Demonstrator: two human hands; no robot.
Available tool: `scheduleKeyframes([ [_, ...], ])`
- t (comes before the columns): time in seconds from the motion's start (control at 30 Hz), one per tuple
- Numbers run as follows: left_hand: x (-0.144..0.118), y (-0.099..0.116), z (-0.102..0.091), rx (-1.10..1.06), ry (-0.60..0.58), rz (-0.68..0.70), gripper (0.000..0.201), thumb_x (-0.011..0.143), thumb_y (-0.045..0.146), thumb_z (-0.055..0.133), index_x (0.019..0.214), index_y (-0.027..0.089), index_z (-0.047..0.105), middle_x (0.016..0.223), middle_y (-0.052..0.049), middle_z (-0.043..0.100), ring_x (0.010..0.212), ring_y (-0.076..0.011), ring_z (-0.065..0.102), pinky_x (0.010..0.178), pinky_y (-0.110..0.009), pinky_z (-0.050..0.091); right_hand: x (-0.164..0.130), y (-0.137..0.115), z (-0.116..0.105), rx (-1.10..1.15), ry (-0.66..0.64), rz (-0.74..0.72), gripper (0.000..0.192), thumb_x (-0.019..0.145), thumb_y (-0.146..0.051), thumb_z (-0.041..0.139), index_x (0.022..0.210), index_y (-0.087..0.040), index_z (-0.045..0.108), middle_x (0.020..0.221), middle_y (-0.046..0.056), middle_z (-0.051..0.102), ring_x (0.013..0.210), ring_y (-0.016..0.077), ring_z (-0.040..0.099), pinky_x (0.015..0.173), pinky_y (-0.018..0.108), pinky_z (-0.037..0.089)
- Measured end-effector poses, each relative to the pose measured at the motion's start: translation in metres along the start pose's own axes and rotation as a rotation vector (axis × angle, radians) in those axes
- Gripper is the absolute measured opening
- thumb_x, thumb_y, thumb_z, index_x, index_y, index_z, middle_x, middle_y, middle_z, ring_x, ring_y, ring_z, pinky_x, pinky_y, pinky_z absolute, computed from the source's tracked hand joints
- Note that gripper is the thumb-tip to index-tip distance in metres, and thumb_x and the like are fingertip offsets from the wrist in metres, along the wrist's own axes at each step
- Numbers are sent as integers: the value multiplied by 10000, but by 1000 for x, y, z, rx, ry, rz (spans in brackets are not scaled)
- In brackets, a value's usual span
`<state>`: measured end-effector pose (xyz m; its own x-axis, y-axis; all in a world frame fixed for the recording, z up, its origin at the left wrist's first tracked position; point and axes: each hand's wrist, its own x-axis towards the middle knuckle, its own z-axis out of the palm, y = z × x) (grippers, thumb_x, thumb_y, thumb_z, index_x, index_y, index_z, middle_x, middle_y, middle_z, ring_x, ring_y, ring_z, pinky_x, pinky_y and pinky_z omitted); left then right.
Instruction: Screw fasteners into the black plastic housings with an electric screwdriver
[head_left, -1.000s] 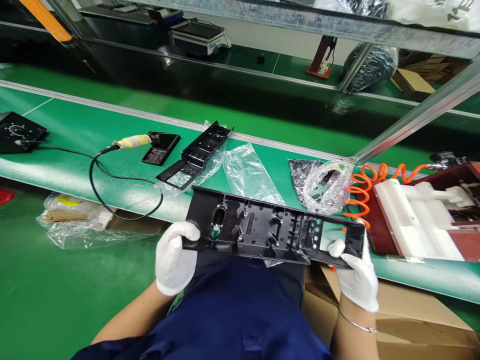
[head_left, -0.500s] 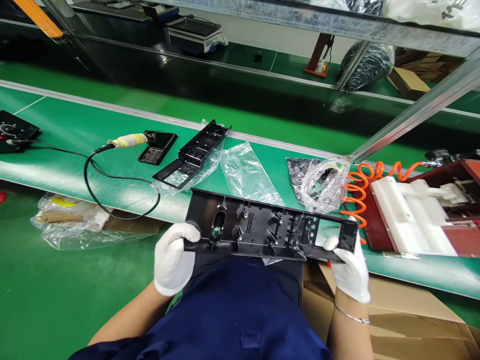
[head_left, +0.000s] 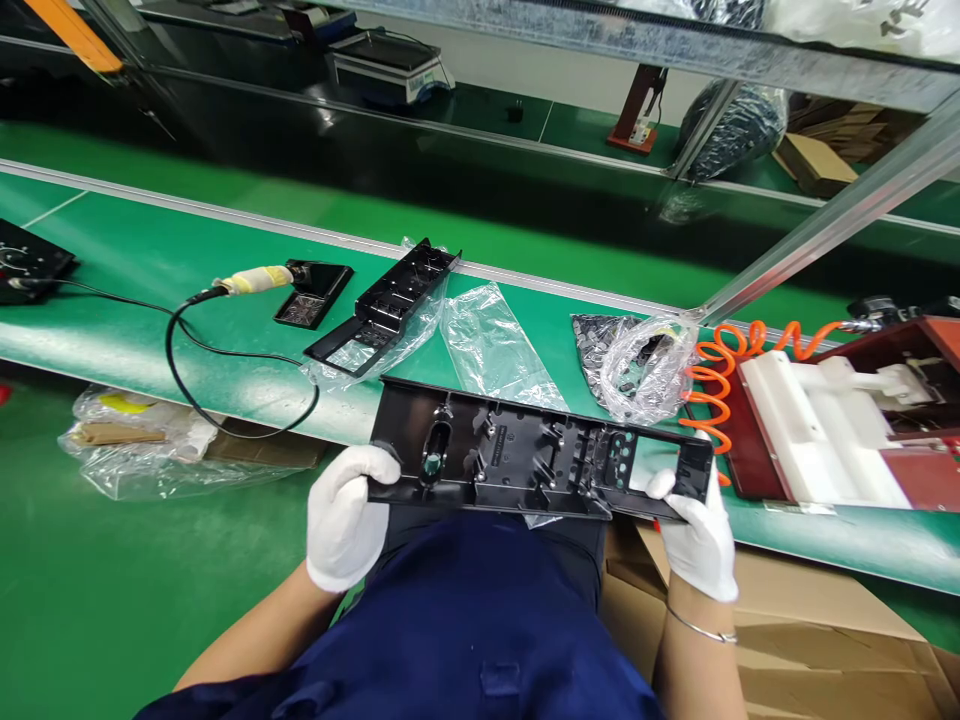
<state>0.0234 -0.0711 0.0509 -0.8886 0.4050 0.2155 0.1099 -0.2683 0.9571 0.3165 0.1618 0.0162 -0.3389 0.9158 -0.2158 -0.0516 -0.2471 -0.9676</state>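
A long black plastic housing (head_left: pixel 517 455) is held level in front of my body, its ribbed inner side with screw posts facing up. My left hand (head_left: pixel 349 515), in a white glove, grips its left end. At the other end, beside a rectangular window, my gloved right hand (head_left: pixel 697 535) is closed on the edge. A similar black housing (head_left: pixel 397 305) lies on clear plastic on the bench, beyond the held one. Next to it, a flat clear plastic bag (head_left: pixel 499 345) rests on the green bench (head_left: pixel 135 250).
To the left, a soldering iron (head_left: pixel 255 281) sits in its stand (head_left: pixel 311 295), its cable looping over the bench edge. A bagged bundle (head_left: pixel 637 365), an orange coiled hose (head_left: pixel 716 390) and a red-and-white fixture (head_left: pixel 825 420) are at right. Cardboard boxes (head_left: pixel 810 620) stand below.
Almost nothing differs. Both hands keep the same hold on the black housing, and the view has shifted very slightly.
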Motion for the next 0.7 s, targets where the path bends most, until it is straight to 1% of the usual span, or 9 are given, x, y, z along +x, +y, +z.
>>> scheduleKeyframes([
  [0.17,-1,-2,-1,-18,-19,20,313,789,488,766,673,199,746,623,-33,650,596,-172,599,573,-270,497,-1,-5,3,4,23,17,758,668,-234,659,1401,-264,470,756,-15,579,693,91,567,685,210,514],
  [0.23,-1,-2,-1,-25,-16,34,312,791,480,760,678,189,748,625,-37,651,590,-174,591,566,-276,489,-2,-7,6,16,31,45,800,656,-238,666,1425,-268,449,756,-15,575,689,101,562,667,223,518],
  [0.37,-1,-1,1,-31,-2,50,333,786,485,762,671,173,744,618,-46,648,589,-173,583,559,-281,473,-3,-11,11,20,46,80,834,627,-241,670,1433,-254,456,749,-6,563,684,120,557,619,241,513],
  [0.53,-1,2,3,-12,35,-2,329,752,490,775,646,181,737,615,-50,641,585,-182,567,561,-303,460,-5,-14,15,26,56,110,895,636,-228,663,1495,-278,418,749,-7,556,667,109,534,619,242,519],
  [0.7,-2,2,3,5,72,-43,359,703,531,780,613,188,728,595,-50,630,575,-197,568,571,-322,464,-5,-13,12,6,36,92,886,649,-233,645,1506,-269,424,751,4,548,652,116,521,560,247,491],
])
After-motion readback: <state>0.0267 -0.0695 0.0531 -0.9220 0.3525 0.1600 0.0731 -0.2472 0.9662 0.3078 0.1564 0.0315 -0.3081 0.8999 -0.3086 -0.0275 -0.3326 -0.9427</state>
